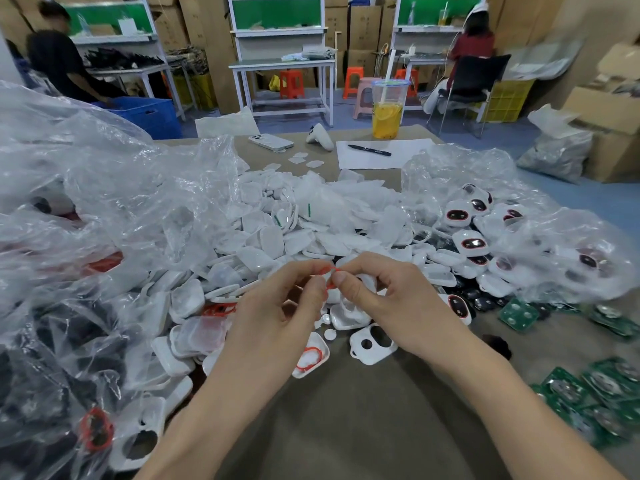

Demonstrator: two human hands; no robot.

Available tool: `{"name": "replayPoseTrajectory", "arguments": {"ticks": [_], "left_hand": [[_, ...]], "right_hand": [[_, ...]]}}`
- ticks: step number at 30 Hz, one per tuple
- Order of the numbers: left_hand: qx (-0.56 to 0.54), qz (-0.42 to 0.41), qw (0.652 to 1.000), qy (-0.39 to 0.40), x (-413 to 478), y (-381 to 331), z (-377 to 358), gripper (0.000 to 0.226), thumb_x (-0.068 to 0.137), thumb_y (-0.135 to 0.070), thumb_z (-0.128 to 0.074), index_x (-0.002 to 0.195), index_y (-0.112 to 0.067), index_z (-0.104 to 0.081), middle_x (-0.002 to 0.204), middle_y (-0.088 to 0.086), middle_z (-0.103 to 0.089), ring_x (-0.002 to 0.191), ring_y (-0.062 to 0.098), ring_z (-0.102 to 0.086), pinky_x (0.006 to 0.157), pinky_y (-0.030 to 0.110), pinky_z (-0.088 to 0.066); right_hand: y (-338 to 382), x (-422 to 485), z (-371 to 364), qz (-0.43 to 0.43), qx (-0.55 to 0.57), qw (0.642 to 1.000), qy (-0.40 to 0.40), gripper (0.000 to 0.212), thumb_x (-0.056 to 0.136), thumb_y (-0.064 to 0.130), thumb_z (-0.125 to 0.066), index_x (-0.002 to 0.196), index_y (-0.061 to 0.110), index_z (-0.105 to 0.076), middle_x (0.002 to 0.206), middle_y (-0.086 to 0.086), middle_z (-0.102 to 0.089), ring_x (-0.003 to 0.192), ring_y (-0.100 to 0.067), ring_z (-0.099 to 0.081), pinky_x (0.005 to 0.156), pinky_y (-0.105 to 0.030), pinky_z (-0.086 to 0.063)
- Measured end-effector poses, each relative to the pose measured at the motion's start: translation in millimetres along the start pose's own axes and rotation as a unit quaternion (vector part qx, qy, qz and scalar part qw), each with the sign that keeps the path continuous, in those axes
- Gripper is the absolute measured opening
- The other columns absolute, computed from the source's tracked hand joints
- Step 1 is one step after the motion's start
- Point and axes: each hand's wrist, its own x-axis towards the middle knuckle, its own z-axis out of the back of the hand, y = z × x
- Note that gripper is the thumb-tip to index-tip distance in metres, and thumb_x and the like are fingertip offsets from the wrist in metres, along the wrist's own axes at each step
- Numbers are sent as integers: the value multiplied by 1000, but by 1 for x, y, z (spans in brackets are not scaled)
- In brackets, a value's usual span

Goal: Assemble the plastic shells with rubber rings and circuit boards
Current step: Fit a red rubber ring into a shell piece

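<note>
The left hand (277,313) and right hand (391,299) each pinch a thin, limp red rubber ring (327,270) between curled fingertips, above glossy white rounded plastic shells (270,237) heaped mid-counter (363,410).

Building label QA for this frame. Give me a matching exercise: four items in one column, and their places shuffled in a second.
1 red rubber ring
2 black marker
3 circuit boards
4 drink cup

A on the white paper sheet
B upright at the far edge of the table
C pinched between left hand and right hand
D spread along the table's right side

Pairs: 1-C, 2-A, 3-D, 4-B
</note>
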Motion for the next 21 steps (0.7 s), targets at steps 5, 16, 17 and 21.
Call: {"name": "replayPoseTrajectory", "arguments": {"ticks": [5,16,17,21], "left_hand": [[0,23,999,-39,3,1,-3,24,98,-26,-60,93,-49,-68,82,-17,-70,70,3,-67,69,22,-52],[84,-56,994,-30,3,2,-1,28,99,-19,-59,95,-44,-71,95,-17,-64,94,5,-62,71,13,-45],[66,-41,997,-25,2,0,-1,28,99,-20,-59,95,-45,-71,96,-18,-65,96,3,-63,72,13,-45],[21,6,1000,-16,1,-7,-2,28,97,-23,-60,96,-49,-68,95,-21,-69,95,-2,-63,75,20,-46]], "right_hand": [[0,1,-3,3,-16,1000,-13,9,90,53,-63,95,48,-69,88,25,-68,85,1,-63,71,-8,-41],[2,-1,-3,-13,43,999,-16,13,92,48,-66,89,37,-74,80,18,-69,63,3,-59,60,-8,-40],[2,-1,-2,-16,52,998,-14,13,92,46,-67,89,36,-74,78,17,-69,64,3,-60,61,-10,-41],[2,-1,-3,-18,54,998,-9,12,92,43,-67,86,35,-74,72,19,-66,66,3,-61,62,-9,-41]]}}
